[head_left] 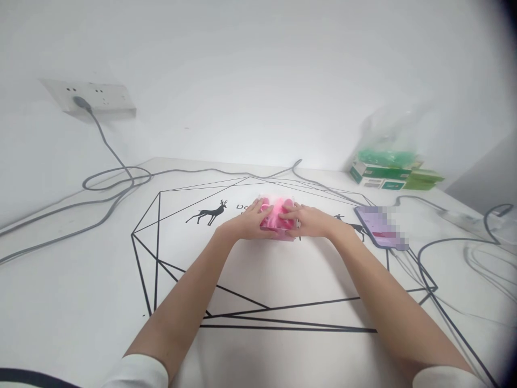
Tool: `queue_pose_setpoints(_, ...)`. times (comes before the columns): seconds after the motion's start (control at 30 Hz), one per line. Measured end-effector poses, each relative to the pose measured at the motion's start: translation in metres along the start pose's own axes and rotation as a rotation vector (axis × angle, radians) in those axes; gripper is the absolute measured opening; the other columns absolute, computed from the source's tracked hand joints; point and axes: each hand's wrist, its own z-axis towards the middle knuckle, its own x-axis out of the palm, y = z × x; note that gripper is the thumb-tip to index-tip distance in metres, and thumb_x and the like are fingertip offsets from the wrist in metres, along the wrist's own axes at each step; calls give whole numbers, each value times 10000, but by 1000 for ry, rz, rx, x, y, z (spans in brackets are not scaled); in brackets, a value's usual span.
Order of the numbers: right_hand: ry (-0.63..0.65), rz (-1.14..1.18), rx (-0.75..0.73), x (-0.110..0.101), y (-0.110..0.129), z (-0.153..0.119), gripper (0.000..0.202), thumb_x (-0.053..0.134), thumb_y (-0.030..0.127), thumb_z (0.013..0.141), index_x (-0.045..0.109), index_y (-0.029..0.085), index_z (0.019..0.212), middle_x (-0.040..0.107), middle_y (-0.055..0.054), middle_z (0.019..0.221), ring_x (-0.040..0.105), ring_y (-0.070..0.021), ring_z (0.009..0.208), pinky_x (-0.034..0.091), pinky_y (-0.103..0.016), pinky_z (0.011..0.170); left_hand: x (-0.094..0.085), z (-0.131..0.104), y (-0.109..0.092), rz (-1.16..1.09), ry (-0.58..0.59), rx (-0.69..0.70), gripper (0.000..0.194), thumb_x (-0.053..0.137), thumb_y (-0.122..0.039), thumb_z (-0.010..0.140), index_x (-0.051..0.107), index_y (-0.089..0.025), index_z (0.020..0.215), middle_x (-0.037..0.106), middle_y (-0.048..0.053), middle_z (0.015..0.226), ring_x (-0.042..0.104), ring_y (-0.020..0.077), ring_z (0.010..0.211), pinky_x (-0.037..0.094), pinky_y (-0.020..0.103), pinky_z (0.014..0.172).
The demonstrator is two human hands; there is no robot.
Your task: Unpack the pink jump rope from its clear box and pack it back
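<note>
Near the middle of the white table, between the left hand and the right hand: a small pink box, its near side facing the person.
Pink box's contents: pink shapes seem to show through clear-looking walls; blur and fingers hide what they are.
Left hand's grip: half curled about the box's left side, fingers reaching over its top.
Right hand's grip: half curled in the same way from the right, so the two hold the box together.
Carton at the back right: green and white, its contents out of sight, with a bright green packet beside it.
Plastic bag on the carton: translucent, something green showing low inside, too blurred to name.
Table's print: black angular lines, a deer figure to the left of the hands, another partly behind the right forearm; lettering partly covered by the left hand.
Wall: pale, with a socket panel at left and a dark plug in it.
Grey cable: runs down from the plug, loops on the table and passes behind the box.
Phone: lies right of the right hand, screen lit purple, partly pixelated.
Far right: more cables, tangled near the table's edge.
Forearms: cross the near part of the table, white sleeves at the bottom, hiding some printed lines.
</note>
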Motion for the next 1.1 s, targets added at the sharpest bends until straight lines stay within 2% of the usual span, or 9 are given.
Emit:
queue_pose_setpoints(0.07, 24, 5, 33, -2, 1, -1, 395, 630, 368, 818, 670, 324, 1209, 664, -62, 1028, 624, -300, 975, 473, -357, 749, 2, 0, -3, -27, 5, -15, 934, 505, -833, 741, 344, -271, 1470, 41, 118, 1645, 0, 390, 1499, 318, 574, 1121)
queue_pose_setpoints(0.17, 74, -2, 58, -3, 4, -1, 456, 568, 513, 853, 641, 283, 1239, 634, -94, 1152, 622, -309, 997, 480, -358, 714, 2, 0, -8, -69, 27, -52, 1028, 516, -843, 723, 231, -274, 1531, -30, 102, 1647, -46, 399, 1494, 241, 607, 1152)
queue_pose_setpoints(0.33, 94, -37, 74, -1, 6, 1, 615, 495, 640, 860, 570, 252, 1331, 574, -123, 1317, 470, -385, 1298, 498, -415, 846, 2, 0, -13, -81, 31, -69, 1049, 505, -843, 734, 169, -282, 1555, -50, 101, 1646, -67, 400, 1491, 199, 616, 1166)
queue_pose_setpoints(0.53, 77, -23, 120, 6, 1, 1, 764, 485, 675, 856, 382, 272, 1497, 298, -89, 1595, 252, -376, 1463, 412, -487, 1049, 11, 4, -13, -29, -82, -18, 1008, 518, -832, 737, 275, -254, 1526, 82, 121, 1641, -15, 402, 1496, 217, 597, 1170)
queue_pose_setpoints(0.67, 88, 41, 149, 16, -5, 3, 910, 502, 711, 830, 211, 259, 1565, 191, -93, 1632, 146, -365, 1495, 368, -495, 1104, 16, 7, -10, 74, -125, 8, 974, 487, -800, 789, 293, -185, 1520, 112, 168, 1629, 32, 402, 1496, 185, 572, 1186)
queue_pose_setpoints(0.8, 93, 85, 155, 20, -11, 5, 978, 553, 704, 805, 145, 263, 1576, 99, -73, 1645, 70, -352, 1504, 347, -489, 1131, 17, 7, -8, 114, -115, 25, 990, 441, -823, 793, 253, -199, 1537, 93, 168, 1631, 38, 394, 1498, 175, 569, 1184)
queue_pose_setpoints(0.93, 44, 190, 101, 15, -15, -1, 859, 568, 649, 836, 284, 258, 1546, 221, -74, 1618, 184, -316, 1492, 344, -443, 1144, 12, 0, -6, 144, -124, 43, 913, 454, -798, 809, 293, -250, 1522, 123, 136, 1633, 84, 385, 1497, 191, 599, 1165)
queue_pose_setpoints(1.03, -150, 298, 84, 17, -18, -10, 616, 478, 591, 918, 465, 293, 1457, 365, -36, 1564, 341, -276, 1442, 315, -433, 1163, 7, -9, 0, 123, -149, 75, 756, 386, -732, 889, 304, -309, 1511, 167, 80, 1632, 150, 339, 1497, 218, 612, 1152)
queue_pose_setpoints(1.1, -332, 332, 175, 26, -20, -16, 522, 394, 554, 963, 530, 309, 1402, 441, -12, 1522, 396, -256, 1413, 334, -449, 1151, 8, -17, 9, 107, -204, 46, 619, 274, -637, 970, 312, -330, 1506, 223, 48, 1619, 201, 294, 1491, 208, 603, 1162)
